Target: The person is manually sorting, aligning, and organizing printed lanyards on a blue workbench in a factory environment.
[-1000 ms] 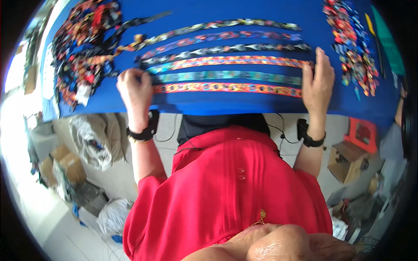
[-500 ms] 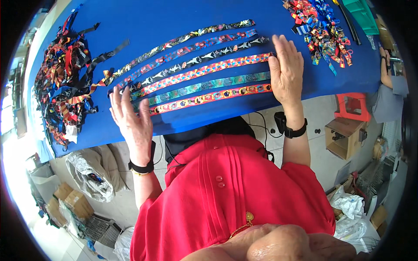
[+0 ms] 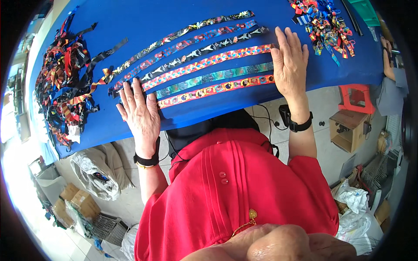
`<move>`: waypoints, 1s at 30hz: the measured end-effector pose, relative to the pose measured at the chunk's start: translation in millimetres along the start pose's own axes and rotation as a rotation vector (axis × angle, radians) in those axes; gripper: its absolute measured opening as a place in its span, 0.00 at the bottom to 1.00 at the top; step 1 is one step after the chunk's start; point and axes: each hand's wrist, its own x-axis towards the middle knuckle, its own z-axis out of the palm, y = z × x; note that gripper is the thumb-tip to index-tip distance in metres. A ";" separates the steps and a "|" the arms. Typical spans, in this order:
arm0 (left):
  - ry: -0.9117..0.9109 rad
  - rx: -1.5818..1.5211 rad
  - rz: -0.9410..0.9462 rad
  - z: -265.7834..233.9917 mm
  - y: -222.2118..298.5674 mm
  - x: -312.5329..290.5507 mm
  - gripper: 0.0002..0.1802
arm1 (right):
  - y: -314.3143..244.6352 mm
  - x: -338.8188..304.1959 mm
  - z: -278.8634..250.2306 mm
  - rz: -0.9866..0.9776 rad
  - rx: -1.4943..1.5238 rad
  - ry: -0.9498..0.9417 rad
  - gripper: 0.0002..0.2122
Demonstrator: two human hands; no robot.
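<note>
Several long printed lanyard straps lie side by side across a blue-covered table [image 3: 183, 117]. A black flowered strap [image 3: 191, 27] is farthest; nearer come a black-and-white one [image 3: 217, 45], a red, blue and yellow patterned one [image 3: 217, 58], a teal one [image 3: 213, 77] and a red one with yellow pictures [image 3: 213, 91]. My left hand [image 3: 140, 114] rests open at the left ends of the nearer straps, partly covering them. At the right ends, my right hand [image 3: 291, 71] is open too, fingers stretched forward and thumb beside the patterned strap. Neither hand grips anything.
A tangled heap of dark and red straps [image 3: 58, 91] covers the table's left side. Another colourful heap [image 3: 328, 32] lies at the far right, near a green bin [image 3: 365, 12]. A red stool [image 3: 357, 99] and wooden box [image 3: 347, 130] stand on the floor. Another person's arm [image 3: 387, 65] shows at right.
My left hand has moved forward and slightly right, its fingers now flatter over the strap ends. My right hand stays beside the right ends. The whole view has shifted a little.
</note>
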 end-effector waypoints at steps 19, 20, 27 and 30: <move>0.017 0.018 -0.018 1.0 -5.0 -3.0 0.33 | 17.2 0.3 -3.5 0.099 -0.258 -0.060 0.29; 0.014 0.017 -0.021 1.4 -4.3 -2.8 0.33 | 16.0 -0.3 -5.9 0.098 -0.261 -0.057 0.29; 0.021 0.059 -0.022 1.4 -6.6 -2.5 0.32 | -44.9 -6.3 -17.5 -0.049 -0.064 -0.107 0.26; 0.017 0.031 -0.030 -1.5 -6.0 -2.2 0.33 | -44.9 -12.9 -9.0 -0.057 -0.090 -0.202 0.28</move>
